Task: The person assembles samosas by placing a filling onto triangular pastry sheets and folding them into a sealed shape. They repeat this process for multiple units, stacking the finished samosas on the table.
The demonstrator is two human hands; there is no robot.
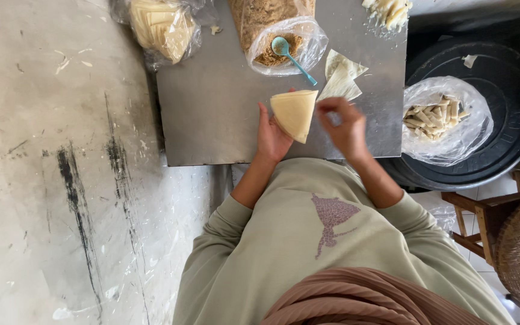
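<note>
Left hand (pixel 270 135) cups a pale triangular pastry wrapper (pixel 295 113), fingers curled behind it, thumb side along its left edge. The wrapper is folded into a cone: wide edge up and away from the person, tip pointing down and slightly right toward the body. Long axis runs from the top edge to that tip, tilted a little off vertical in the head view.

Right hand (pixel 344 123) sits just beside the wrapper's right edge, fingers bent and pinched together; motion blur, so I cannot tell whether it grips anything.

Both hands hover over the near edge of the grey metal table (pixel 212 114). Bare metal lies to the left of the hands. Beyond: loose wrappers (pixel 341 78), a bag of brown filling (pixel 275 33) with a teal spoon (pixel 290 55). Right, off the table, a bag of rolled pieces (pixel 437 117) rests on a black drum lid (pixel 513 90).
</note>
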